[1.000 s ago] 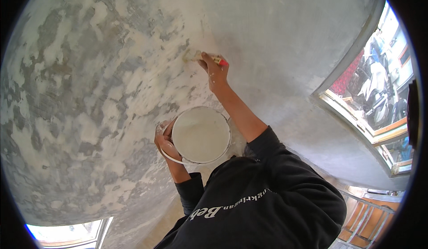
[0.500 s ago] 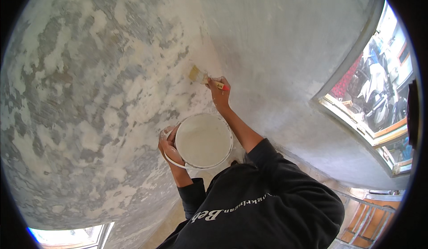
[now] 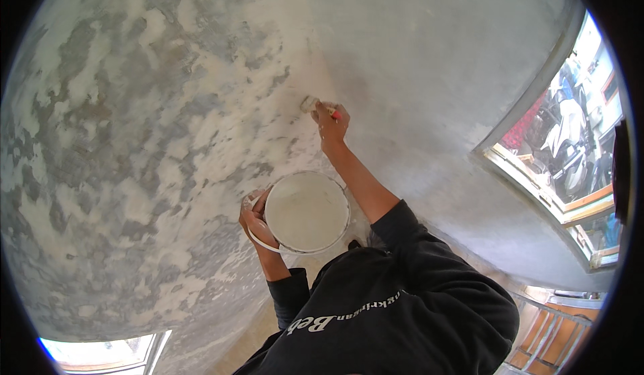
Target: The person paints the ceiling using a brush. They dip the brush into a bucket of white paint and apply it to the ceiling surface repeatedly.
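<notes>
Wall (image 3: pixel 134 147): patchy grey-white, filling frame left.
Brush (image 3: pixel 308 104): upper centre, our right hand (image 3: pixel 333 125) gripping its handle (image 3: pixel 336 115).
Bucket (image 3: pixel 349 224): just below frame centre, pale contents (image 3: pixel 307 210), our left hand (image 3: pixel 255 212) grasping its left side.

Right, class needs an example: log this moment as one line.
left hand: holding bucket with pale contents | right hand: gripping paintbrush near wall | wall: patchy, pale and grey

Diffuse daylight, glare at right window (image 3: pixel 569 137) and lower-left window (image 3: pixel 100 352), faint shadow on wall (image 3: pixel 429 60), brush (image 3: pixel 309 104) slightly blurred, fisheye-bent edges
</notes>
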{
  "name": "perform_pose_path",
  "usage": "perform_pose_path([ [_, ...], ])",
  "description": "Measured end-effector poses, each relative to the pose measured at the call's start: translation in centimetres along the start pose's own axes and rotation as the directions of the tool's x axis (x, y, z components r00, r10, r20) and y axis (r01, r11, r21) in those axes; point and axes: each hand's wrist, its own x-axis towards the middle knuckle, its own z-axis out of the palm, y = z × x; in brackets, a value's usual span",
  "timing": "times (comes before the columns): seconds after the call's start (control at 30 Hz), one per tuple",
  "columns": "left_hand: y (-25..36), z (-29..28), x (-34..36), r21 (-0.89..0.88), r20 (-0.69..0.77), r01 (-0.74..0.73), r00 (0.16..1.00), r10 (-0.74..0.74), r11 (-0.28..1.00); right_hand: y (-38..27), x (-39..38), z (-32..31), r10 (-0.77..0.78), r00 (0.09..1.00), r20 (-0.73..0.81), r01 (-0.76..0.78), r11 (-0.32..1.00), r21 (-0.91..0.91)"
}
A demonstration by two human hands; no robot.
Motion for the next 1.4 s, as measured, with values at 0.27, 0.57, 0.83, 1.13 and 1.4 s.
perform_pose_path([
  [0.27,0.1,1.3,0.6,-0.035,0.068,-0.02,0.997,0.023,0.999,-11.4,-0.6,8.7,-0.024,0.97,0.24,-0.046,0.959,0.28],
  [0.57,1.1,3.0,0.2,-0.058,0.097,-0.005,0.995,0.011,0.998,-16.5,1.5,12.7,-0.247,0.872,0.423,0.096,0.933,0.348],
  [0.83,-0.3,1.4,0.5,-0.021,0.015,-0.04,0.999,0.04,0.999,-6.1,3.1,3.1,-0.073,0.961,0.266,0.025,0.983,0.182],
  [1.13,0.0,3.1,0.2,0.026,0.054,-0.049,0.997,0.047,0.998,0.0,6.0,-7.0,0.026,0.997,-0.066,-0.046,0.949,-0.312],
  [1.4,-0.2,2.2,0.0,-0.04,-0.07,-0.033,0.997,0.03,0.999,-5.9,3.5,1.8,0.019,0.973,0.229,0.003,0.995,-0.097],
])
